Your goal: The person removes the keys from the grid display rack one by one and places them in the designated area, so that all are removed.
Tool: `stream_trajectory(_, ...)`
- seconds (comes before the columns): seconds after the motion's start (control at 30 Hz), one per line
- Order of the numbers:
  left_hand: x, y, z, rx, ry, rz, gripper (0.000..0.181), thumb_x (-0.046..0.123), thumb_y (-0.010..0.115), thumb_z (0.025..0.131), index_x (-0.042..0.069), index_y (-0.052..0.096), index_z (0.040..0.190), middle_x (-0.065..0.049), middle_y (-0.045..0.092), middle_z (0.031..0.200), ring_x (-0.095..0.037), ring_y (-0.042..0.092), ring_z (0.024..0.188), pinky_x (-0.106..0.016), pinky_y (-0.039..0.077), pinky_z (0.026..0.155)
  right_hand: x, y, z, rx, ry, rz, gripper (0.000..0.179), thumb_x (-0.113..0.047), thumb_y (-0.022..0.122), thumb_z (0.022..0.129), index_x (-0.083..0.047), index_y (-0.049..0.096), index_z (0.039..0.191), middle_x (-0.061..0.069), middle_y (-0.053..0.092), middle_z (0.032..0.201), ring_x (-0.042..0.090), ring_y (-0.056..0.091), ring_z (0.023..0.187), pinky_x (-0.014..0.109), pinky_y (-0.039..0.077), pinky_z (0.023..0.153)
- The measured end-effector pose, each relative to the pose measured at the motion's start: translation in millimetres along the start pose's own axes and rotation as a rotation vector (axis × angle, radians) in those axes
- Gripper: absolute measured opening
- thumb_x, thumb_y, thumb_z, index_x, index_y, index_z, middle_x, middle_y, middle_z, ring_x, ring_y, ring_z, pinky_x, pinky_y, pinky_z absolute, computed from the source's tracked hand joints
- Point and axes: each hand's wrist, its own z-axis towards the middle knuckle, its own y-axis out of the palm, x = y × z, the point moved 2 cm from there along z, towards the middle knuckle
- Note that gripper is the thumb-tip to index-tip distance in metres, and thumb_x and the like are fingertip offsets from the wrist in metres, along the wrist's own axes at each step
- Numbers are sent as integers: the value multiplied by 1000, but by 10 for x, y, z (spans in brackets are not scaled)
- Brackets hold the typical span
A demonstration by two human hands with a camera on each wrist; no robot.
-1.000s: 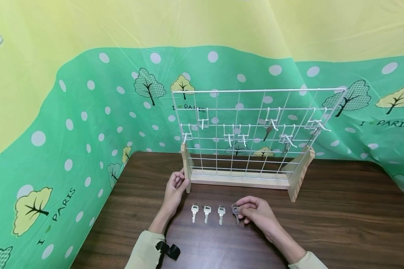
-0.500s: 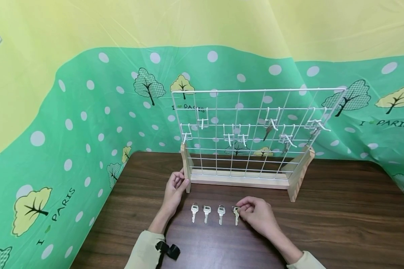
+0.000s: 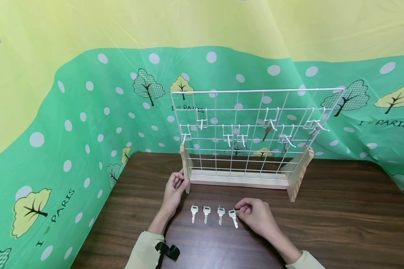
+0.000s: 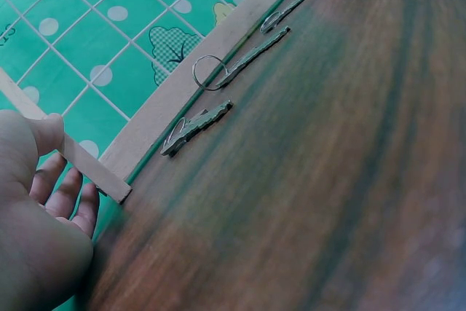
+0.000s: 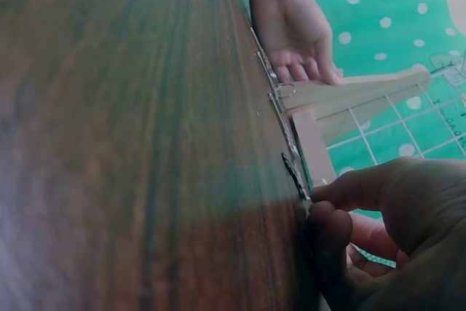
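In the head view, my right hand [image 3: 257, 216] pinches a silver key [image 3: 233, 218] by its ring between thumb and fingertips, at the right end of a row. Its blade points towards me, slightly to the right. Three more keys lie flat on the table to its left: a near one [image 3: 221, 215], a middle one [image 3: 207, 214] and a far-left one [image 3: 194, 213]. My left hand [image 3: 172, 192] holds the left wooden side panel [image 3: 186, 164] of a white wire grid rack [image 3: 249, 164], thumb in front. In the left wrist view, that thumb and the curled fingers straddle the panel.
Several white double hooks [image 3: 229, 139] hang on the grid. Keys dangle from hooks on the right side, one of them a dark key [image 3: 266, 132]. The rack's right wooden panel [image 3: 299, 173] stands behind my right hand. A patterned green cloth [image 3: 97, 112] rises behind the table [image 3: 350, 216].
My right hand has turned the rightmost key, so its head shifted left and its blade now slants right; its broad face shows again. The left hand stays on the rack.
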Motion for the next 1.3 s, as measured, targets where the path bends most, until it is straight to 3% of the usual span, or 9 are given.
stream_trajectory(0.17, -3, -2, 0, -5, 2, -5, 26, -10, 61, 106, -20, 40, 118, -32, 39, 171, -48, 39, 159, -20, 49, 113, 15, -15, 12, -51, -25, 2, 20, 3, 85, 84, -14, 81, 92, -8, 65, 75, 3, 56, 63, 21, 47, 60)
stream_trajectory(0.37, -7, -10, 0, -5, 3, -1, 26, -10, 61, 106, -20, 40, 118, -32, 40, 171, -47, 39, 159, -20, 49, 113, 56, -3, 17, -115, -107, 12, 25, -9, 96, 81, -15, 80, 99, -6, 62, 79, 2, 50, 59, 23, 43, 54)
stream_trajectory(0.8, -1, -7, 1, -1, -1, 8, 27, -9, 62, 107, -19, 41, 118, -32, 40, 171, -47, 39, 159, -20, 49, 112, 35, -5, 8, -66, -61, -60, 30, -16, 102, 77, -21, 76, 92, -7, 60, 76, 3, 50, 62, 24, 43, 60)
stream_trajectory(1.3, -9, -9, 1, -7, -1, -8, 27, -9, 61, 107, -20, 40, 119, -32, 39, 172, -47, 38, 159, -21, 49, 113, 44, -8, 17, -34, -51, -84, 27, -17, 99, 79, -20, 74, 90, -13, 59, 71, 3, 52, 61, 24, 43, 61)
